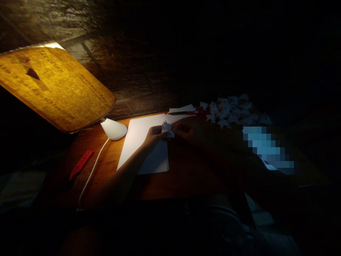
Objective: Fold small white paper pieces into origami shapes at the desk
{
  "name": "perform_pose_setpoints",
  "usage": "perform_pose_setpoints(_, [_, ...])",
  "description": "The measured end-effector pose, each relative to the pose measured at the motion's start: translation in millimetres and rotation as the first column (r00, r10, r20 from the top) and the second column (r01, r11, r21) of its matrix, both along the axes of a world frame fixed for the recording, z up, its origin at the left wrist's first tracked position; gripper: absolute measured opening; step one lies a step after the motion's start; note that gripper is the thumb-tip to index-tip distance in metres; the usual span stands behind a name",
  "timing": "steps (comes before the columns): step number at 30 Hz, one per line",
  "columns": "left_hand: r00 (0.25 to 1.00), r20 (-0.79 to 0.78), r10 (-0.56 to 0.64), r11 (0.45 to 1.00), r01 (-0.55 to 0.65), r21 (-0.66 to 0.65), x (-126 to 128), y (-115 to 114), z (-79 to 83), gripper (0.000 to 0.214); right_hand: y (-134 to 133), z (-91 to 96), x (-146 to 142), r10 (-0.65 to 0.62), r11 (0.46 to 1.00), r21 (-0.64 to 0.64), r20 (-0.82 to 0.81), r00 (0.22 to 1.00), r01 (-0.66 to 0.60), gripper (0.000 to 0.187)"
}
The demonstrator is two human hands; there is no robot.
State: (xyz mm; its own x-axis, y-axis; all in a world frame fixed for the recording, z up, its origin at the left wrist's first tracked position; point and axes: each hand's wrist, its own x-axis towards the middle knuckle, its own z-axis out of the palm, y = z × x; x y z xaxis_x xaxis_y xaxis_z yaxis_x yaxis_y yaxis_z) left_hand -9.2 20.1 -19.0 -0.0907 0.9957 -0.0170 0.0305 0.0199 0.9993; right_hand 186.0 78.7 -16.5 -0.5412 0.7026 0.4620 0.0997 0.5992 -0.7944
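Note:
Above the desk, my left hand (pixel 154 135) grips a small white folded paper piece (pixel 167 129) with pointed corners, thumb on its near side. My right hand (pixel 186 130) is in shadow at the right edge of the piece, its fingers curled and pinched against it. Below my left hand lies a stack of white paper sheets (pixel 144 142). Several similar folded paper pieces (pixel 229 110) are heaped at the back right. Between the stack and the heap, a dark-bladed tool with a red handle (pixel 195 112) rests by some loose paper (pixel 182 108).
A lit lamp with a printed shade (pixel 55 89) and white base (pixel 114 129) stands at the left; its cord (pixel 93 169) runs to the front edge. Near it is a red strip-like object (pixel 81 164). A glowing, pixelated screen (pixel 266 149) lies right. A stone-patterned wall (pixel 128 71) is behind.

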Motion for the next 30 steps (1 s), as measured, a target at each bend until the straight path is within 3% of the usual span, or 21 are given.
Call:
perform_pose_setpoints(13, [1.000,-0.015,0.002,1.000,-0.002,0.008,-3.7,1.2,-4.4,0.033,2.1,-1.7,0.5,0.010,0.997,0.071,-0.006,1.000,-0.009,0.005])
perform_pose_setpoints(30, [0.999,0.000,0.033,0.999,-0.033,-0.017,-1.8,0.9,-2.7,0.037,-1.6,8.9,8.1,0.026,0.944,0.310,0.277,0.961,-0.115,0.008])
